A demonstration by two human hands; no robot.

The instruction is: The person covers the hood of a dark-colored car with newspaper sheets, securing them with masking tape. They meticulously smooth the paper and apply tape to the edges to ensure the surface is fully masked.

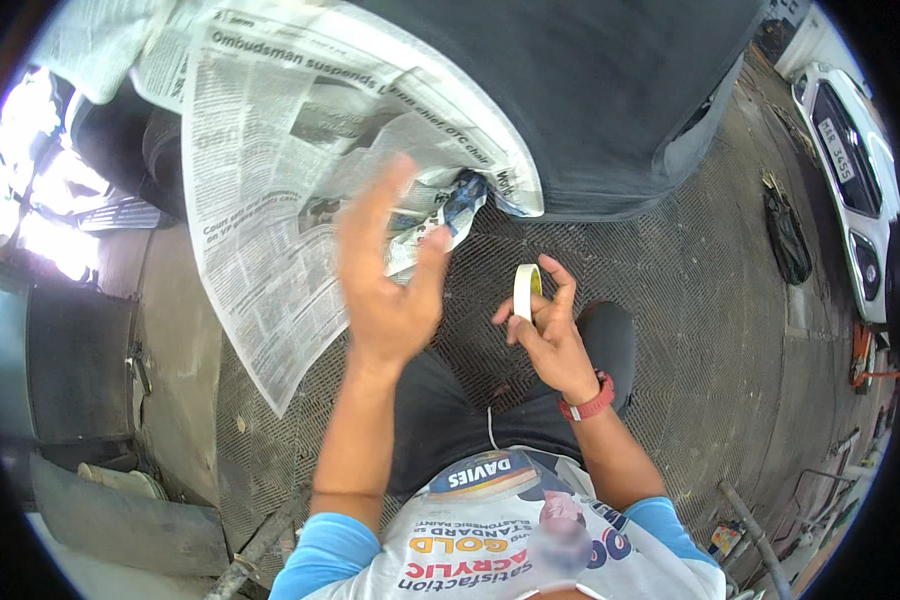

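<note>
A large sheet of newspaper (260, 190) hangs along the edge of a dark grey curved panel (600, 100), its lower corner loose. Near the panel's corner the paper is crumpled and bunched. My left hand (390, 290) is raised in front of the sheet, thumb and fingers apart and slightly blurred; nothing shows in it, and whether it touches the paper I cannot tell. Lower and to the right, my right hand (552, 335) holds a roll of pale masking tape (525, 292) on edge, fingers around and through the ring. A red watch (590, 398) circles that wrist.
Dark ribbed matting (690, 330) covers the floor beneath me. A white car front or bumper (850, 190) stands at the far right, with a black bag-like item (788, 235) beside it. Metal tubes (755, 540) rise at the lower right. Grey panels (120, 510) lie at the lower left.
</note>
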